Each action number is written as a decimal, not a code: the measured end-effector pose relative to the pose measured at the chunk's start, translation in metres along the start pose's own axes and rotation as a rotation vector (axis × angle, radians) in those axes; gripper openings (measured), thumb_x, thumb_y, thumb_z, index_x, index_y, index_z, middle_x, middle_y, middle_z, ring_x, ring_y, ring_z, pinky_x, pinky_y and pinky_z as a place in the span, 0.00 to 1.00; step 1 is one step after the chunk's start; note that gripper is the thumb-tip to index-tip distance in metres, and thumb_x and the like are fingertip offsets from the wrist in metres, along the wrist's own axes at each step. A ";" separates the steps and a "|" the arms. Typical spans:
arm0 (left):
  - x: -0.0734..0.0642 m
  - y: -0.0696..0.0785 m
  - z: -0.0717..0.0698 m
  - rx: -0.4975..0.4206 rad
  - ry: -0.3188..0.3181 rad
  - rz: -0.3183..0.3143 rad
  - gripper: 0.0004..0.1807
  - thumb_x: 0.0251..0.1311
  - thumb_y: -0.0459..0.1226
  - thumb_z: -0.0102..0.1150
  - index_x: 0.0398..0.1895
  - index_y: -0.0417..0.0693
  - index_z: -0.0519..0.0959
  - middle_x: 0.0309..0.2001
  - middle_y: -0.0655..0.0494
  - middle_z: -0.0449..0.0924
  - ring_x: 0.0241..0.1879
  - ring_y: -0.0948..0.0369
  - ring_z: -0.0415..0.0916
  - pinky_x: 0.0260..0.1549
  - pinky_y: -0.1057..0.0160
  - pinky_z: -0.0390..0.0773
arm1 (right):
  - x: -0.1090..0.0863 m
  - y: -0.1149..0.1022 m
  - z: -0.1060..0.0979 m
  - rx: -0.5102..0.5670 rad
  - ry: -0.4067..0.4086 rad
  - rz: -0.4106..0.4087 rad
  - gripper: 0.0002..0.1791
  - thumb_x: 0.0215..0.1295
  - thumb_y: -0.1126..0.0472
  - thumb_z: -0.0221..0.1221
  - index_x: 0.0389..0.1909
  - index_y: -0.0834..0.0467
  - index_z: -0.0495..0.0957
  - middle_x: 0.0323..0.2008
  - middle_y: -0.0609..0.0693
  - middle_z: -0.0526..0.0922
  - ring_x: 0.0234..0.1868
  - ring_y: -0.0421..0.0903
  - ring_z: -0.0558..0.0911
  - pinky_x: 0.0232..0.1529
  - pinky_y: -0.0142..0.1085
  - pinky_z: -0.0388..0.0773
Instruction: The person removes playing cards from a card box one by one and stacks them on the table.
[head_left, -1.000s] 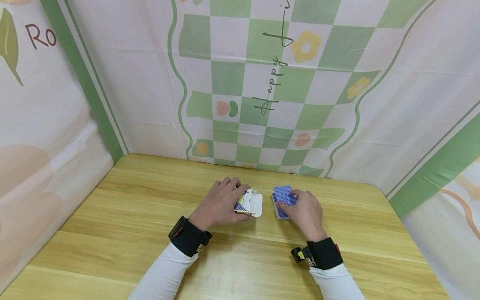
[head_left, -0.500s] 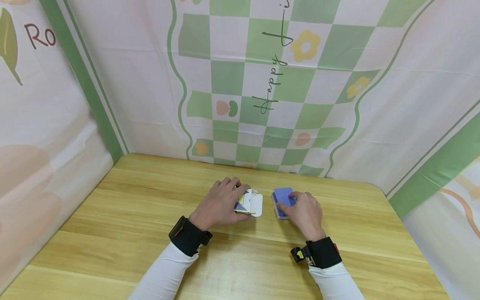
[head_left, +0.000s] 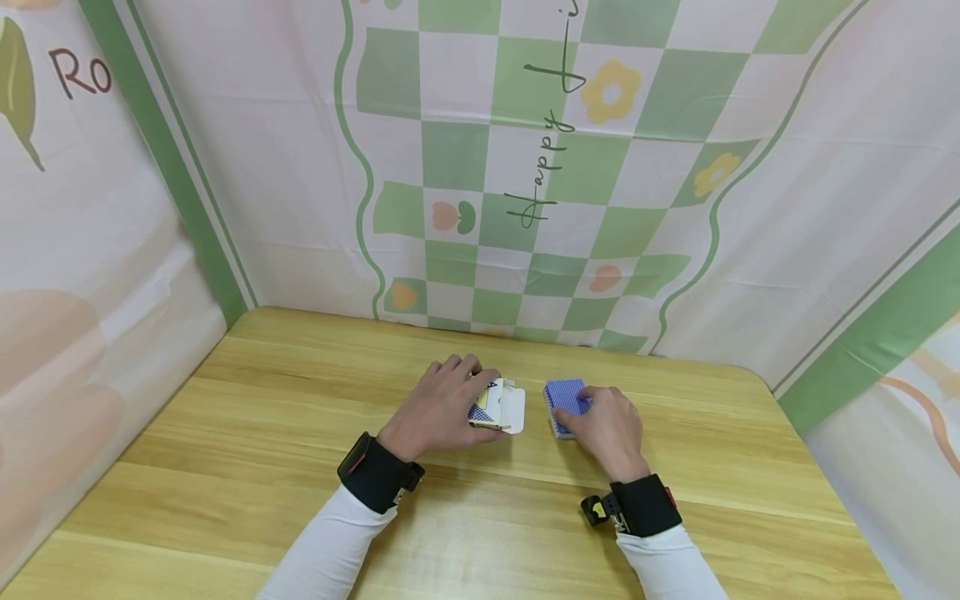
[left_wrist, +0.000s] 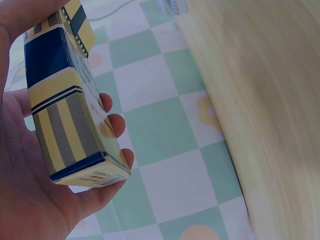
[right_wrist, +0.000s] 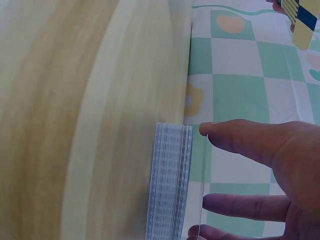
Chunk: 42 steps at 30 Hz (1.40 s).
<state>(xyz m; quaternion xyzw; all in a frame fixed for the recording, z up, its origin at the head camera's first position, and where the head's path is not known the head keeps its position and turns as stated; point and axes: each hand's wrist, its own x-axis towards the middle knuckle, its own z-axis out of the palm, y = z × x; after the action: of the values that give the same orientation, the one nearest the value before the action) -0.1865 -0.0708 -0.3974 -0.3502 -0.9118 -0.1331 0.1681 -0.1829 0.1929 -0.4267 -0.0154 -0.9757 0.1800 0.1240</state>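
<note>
My left hand (head_left: 435,412) grips a card box (head_left: 489,404) from above, its white end flap (head_left: 513,408) folded out toward the right. In the left wrist view the box (left_wrist: 70,115) shows cream, navy and grey stripes, with thumb and fingers wrapped round it. To the right, a deck of blue-backed playing cards (right_wrist: 169,185) lies stacked on the table. My right hand (head_left: 613,427) pinches a single playing card (head_left: 567,392) by its edges, just over the deck. Seen edge-on in the right wrist view, that card is a thin line separated from the stack by a narrow gap.
The wooden table (head_left: 247,467) extends around both hands. Behind it hangs a cloth (head_left: 517,275) with green checks and flowers, and more printed cloth (head_left: 112,250) closes off the sides. Each wrist wears a black band (head_left: 651,507).
My right hand has drawn the card slightly toward me, so it now lines up more closely with the deck beneath. The left hand and box have stayed still.
</note>
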 end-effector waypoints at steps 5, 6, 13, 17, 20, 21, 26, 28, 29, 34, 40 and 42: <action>0.000 0.000 0.000 -0.004 0.004 0.001 0.40 0.41 0.65 0.60 0.57 0.55 0.70 0.46 0.58 0.66 0.46 0.58 0.64 0.41 0.56 0.65 | -0.001 0.000 0.001 -0.008 -0.006 -0.006 0.33 0.45 0.42 0.65 0.44 0.66 0.78 0.38 0.62 0.78 0.34 0.54 0.76 0.28 0.41 0.69; 0.000 0.000 0.001 -0.003 0.005 0.002 0.40 0.41 0.65 0.60 0.57 0.55 0.70 0.46 0.58 0.66 0.46 0.58 0.64 0.41 0.56 0.65 | -0.001 0.000 0.001 -0.011 -0.005 -0.007 0.33 0.45 0.42 0.65 0.44 0.66 0.78 0.38 0.62 0.78 0.35 0.54 0.76 0.28 0.41 0.69; 0.000 -0.001 0.001 -0.001 0.009 0.003 0.40 0.41 0.65 0.60 0.57 0.55 0.70 0.46 0.58 0.66 0.46 0.58 0.64 0.41 0.56 0.65 | -0.001 -0.001 0.002 -0.019 0.002 -0.010 0.34 0.44 0.41 0.66 0.43 0.66 0.79 0.37 0.62 0.78 0.34 0.54 0.76 0.27 0.41 0.70; 0.000 0.000 0.000 0.003 0.010 0.008 0.40 0.41 0.65 0.60 0.57 0.55 0.71 0.45 0.58 0.66 0.45 0.58 0.64 0.40 0.56 0.66 | -0.002 -0.002 0.002 -0.024 -0.005 -0.009 0.34 0.44 0.41 0.65 0.43 0.66 0.79 0.37 0.62 0.78 0.34 0.54 0.77 0.26 0.41 0.70; 0.000 0.000 0.000 0.001 0.014 0.013 0.40 0.40 0.65 0.60 0.56 0.56 0.71 0.44 0.58 0.66 0.44 0.59 0.64 0.39 0.57 0.66 | -0.002 -0.001 0.002 -0.025 -0.017 -0.010 0.34 0.45 0.40 0.65 0.44 0.66 0.78 0.38 0.62 0.78 0.34 0.54 0.77 0.28 0.41 0.70; 0.000 -0.001 0.000 0.000 0.015 0.015 0.40 0.40 0.65 0.60 0.56 0.56 0.71 0.44 0.58 0.66 0.44 0.59 0.64 0.39 0.57 0.66 | -0.002 -0.001 0.003 -0.025 -0.019 -0.010 0.34 0.46 0.40 0.65 0.44 0.66 0.78 0.38 0.62 0.78 0.34 0.54 0.77 0.28 0.41 0.70; 0.000 -0.001 0.001 0.002 0.013 0.016 0.40 0.40 0.66 0.60 0.56 0.56 0.71 0.44 0.58 0.66 0.43 0.59 0.64 0.39 0.58 0.66 | -0.002 0.000 0.003 -0.027 -0.026 -0.008 0.35 0.46 0.40 0.64 0.44 0.65 0.78 0.37 0.62 0.78 0.34 0.53 0.76 0.27 0.40 0.69; 0.000 -0.001 0.000 0.005 0.010 0.016 0.40 0.40 0.66 0.59 0.56 0.55 0.71 0.44 0.58 0.66 0.43 0.59 0.64 0.38 0.58 0.66 | -0.002 0.000 0.004 -0.031 -0.025 -0.006 0.35 0.46 0.39 0.64 0.44 0.65 0.78 0.37 0.62 0.78 0.34 0.53 0.76 0.27 0.40 0.68; 0.000 -0.001 0.000 0.006 0.009 0.016 0.40 0.40 0.66 0.59 0.56 0.55 0.71 0.44 0.58 0.66 0.43 0.59 0.64 0.39 0.58 0.66 | -0.002 0.000 0.004 -0.032 -0.024 -0.006 0.35 0.46 0.39 0.64 0.44 0.65 0.78 0.37 0.62 0.78 0.34 0.53 0.76 0.27 0.40 0.68; 0.000 0.000 0.000 0.010 0.001 0.011 0.41 0.40 0.66 0.59 0.56 0.55 0.71 0.44 0.58 0.66 0.44 0.59 0.64 0.39 0.58 0.66 | -0.002 0.000 0.005 -0.032 -0.027 -0.004 0.35 0.46 0.39 0.64 0.44 0.65 0.78 0.38 0.62 0.79 0.34 0.53 0.77 0.27 0.40 0.69; 0.000 0.000 -0.001 0.012 -0.006 0.008 0.41 0.40 0.66 0.59 0.57 0.55 0.70 0.44 0.58 0.66 0.44 0.59 0.64 0.39 0.57 0.66 | -0.002 0.000 0.004 -0.027 -0.047 0.003 0.35 0.46 0.40 0.64 0.45 0.66 0.78 0.38 0.62 0.78 0.34 0.53 0.77 0.27 0.40 0.69; 0.000 0.000 -0.001 0.014 -0.008 0.008 0.41 0.40 0.66 0.59 0.57 0.56 0.70 0.44 0.58 0.66 0.44 0.59 0.64 0.39 0.57 0.66 | -0.002 0.000 0.004 -0.029 -0.050 0.002 0.35 0.46 0.40 0.64 0.45 0.66 0.78 0.37 0.62 0.78 0.34 0.53 0.76 0.27 0.41 0.70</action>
<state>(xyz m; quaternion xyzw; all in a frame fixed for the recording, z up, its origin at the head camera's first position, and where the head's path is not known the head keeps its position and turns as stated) -0.1866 -0.0708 -0.3966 -0.3533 -0.9119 -0.1249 0.1675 -0.1817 0.1912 -0.4312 -0.0134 -0.9810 0.1665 0.0991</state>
